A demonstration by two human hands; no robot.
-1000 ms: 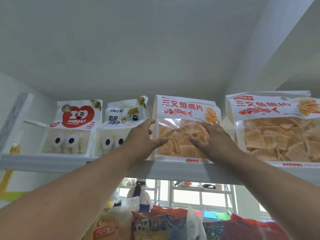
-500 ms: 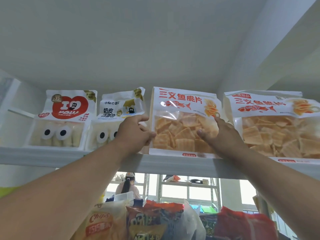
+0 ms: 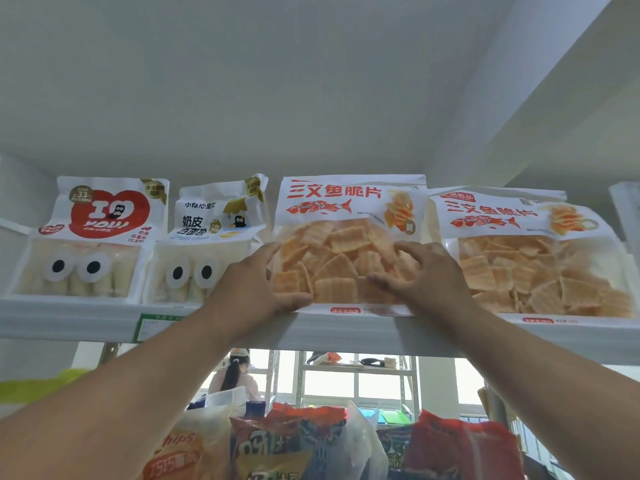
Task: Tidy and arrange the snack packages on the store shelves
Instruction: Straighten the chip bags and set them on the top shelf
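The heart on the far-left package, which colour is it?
Red, with white lettering, on the white far-left package; seen in the head view.

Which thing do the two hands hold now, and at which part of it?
The middle bag of salmon crisps: the left hand grips its lower left edge, the right hand presses its lower right front.
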